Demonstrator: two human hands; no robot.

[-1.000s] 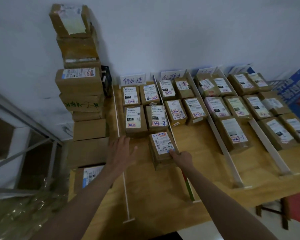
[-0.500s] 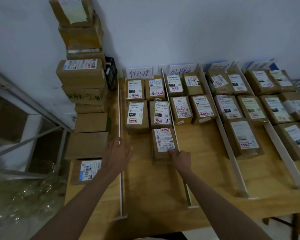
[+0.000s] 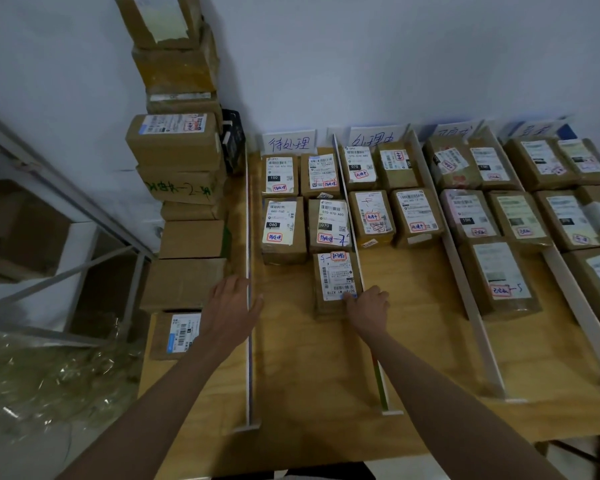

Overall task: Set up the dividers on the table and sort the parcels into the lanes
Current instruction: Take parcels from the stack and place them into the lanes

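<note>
The right hand (image 3: 369,308) rests against the near end of a brown parcel (image 3: 336,284), its fingers bent onto the box's near edge and label; whether it grips the parcel or merely pushes on it cannot be told. The left hand (image 3: 231,308) lies flat and spread, fingers straight, over the leftmost divider (image 3: 247,271), holding nothing.

The parcel lies in the first lane, close against the second divider (image 3: 352,237) on its right. Beyond it in that lane sit four more labelled parcels (image 3: 300,202) in two rows, reaching back to a handwritten paper sign (image 3: 289,143) against the wall.

Further white dividers (image 3: 465,289) run front to back across the wooden desk (image 3: 413,358), and the lanes to the right hold other labelled boxes (image 3: 499,209), each lane with its own sign at the wall.

Left of the desk a tall stack of cardboard boxes (image 3: 179,161) stands against the wall, and one labelled box (image 3: 177,336) lies on the desk's left edge below the stack.
</note>
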